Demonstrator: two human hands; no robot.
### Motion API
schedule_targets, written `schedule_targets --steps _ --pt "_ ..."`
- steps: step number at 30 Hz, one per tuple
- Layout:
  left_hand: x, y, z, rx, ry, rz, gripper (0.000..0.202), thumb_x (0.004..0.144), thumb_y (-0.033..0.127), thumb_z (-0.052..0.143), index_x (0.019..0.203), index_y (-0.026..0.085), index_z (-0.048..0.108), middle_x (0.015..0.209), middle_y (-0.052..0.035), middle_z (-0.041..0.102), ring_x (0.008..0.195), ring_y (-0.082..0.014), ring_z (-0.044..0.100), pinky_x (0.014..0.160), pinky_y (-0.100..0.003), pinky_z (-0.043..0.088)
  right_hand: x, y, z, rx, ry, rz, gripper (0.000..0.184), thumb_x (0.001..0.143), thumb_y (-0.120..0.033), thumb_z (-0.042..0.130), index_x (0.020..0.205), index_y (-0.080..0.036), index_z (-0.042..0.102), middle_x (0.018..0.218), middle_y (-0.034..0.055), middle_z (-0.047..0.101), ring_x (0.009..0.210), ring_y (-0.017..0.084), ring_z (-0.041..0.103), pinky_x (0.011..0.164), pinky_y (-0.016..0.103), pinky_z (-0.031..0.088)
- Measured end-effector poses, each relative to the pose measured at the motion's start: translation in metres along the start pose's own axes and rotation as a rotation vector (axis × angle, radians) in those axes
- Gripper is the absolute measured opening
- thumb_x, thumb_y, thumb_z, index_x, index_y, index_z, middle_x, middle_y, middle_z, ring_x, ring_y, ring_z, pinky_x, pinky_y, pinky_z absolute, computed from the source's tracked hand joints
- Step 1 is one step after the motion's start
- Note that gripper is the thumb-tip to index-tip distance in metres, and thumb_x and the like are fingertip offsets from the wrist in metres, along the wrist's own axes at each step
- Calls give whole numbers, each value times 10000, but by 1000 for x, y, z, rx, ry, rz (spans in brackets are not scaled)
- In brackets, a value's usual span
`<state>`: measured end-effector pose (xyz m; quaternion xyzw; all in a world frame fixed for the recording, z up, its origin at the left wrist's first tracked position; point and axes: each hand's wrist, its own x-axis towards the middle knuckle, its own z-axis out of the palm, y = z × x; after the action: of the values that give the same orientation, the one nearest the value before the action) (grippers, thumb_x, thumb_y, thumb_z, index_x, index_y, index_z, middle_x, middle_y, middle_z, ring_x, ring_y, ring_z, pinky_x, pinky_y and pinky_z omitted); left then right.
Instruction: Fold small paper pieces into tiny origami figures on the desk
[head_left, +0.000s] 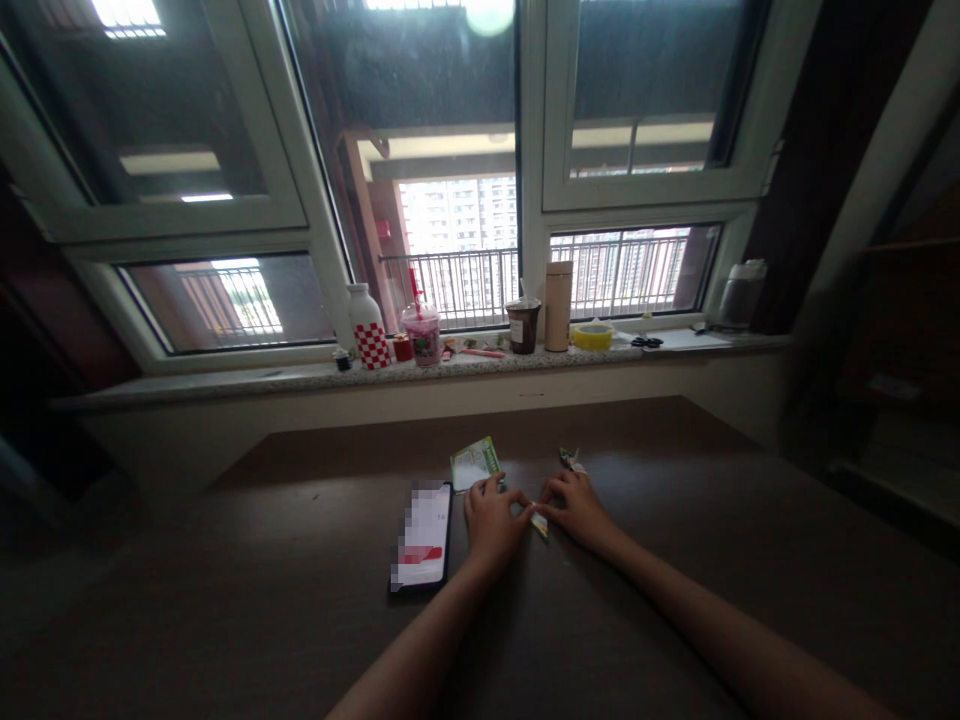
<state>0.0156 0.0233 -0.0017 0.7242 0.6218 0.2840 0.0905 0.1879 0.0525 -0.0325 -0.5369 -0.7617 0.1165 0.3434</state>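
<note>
My left hand [493, 522] and my right hand [577, 505] meet over the table, thumbs and fingertips pinched together. Between them is a small white and yellow strip [540, 525], perhaps paper or wrapper; its lower end sticks out below the fingertips. Just beyond my left fingers lies a green and white printed packet or card [472, 466], partly covered by that hand. A small dark and pale scrap [568, 459] shows past my right knuckles, too small to make out. Left of my left hand lies a phone [424, 540] with a lit, partly blurred screen.
The brown table [300, 620] reaches toward a stone windowsill [300, 383]. Along the sill stand a red-checked bottle [370, 335], a pink drink cup [421, 335], a dark drink cup [523, 330], a tan flask [558, 308], yellow tape [592, 338] and black scissors [646, 342].
</note>
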Motion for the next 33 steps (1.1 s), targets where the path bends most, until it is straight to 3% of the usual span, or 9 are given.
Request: schedule_targets --steps 9,15,22,33 --pt "7 2 0 -37 -94 -48 111 757 355 693 866 344 713 1454 26 457 1309 -318 366 1096 -548 214 5 4 2 35 -14 59 86 696 -283 769 772 -257 739 960 77 625 1072 299 469 955 468 385" --pt "9 -5 0 -27 -109 -17 102 755 313 694 843 350 729 1471 68 440 1298 -320 373 1089 -533 242 6 5 1 48 -45 69 80 701 -253 756 779 -273 765 1012 69 627 1076 285 470 984 464 362" --pt "7 -12 -10 15 -136 71 151 786 369 654 901 370 751 1465 56 460 1266 -319 415 1050 -486 324 5 4 -5 72 -73 26 91 704 -257 766 795 -268 773 1016 69 619 1073 279 487 1001 457 358" --pt "1 -2 -18 236 -167 167 248 858 440 542 983 351 737 1499 20 423 1264 -306 463 1023 -525 377 1 -4 -22 16 -208 -40 153 767 -306 733 914 -274 761 1112 62 619 1129 269 495 1033 421 351"
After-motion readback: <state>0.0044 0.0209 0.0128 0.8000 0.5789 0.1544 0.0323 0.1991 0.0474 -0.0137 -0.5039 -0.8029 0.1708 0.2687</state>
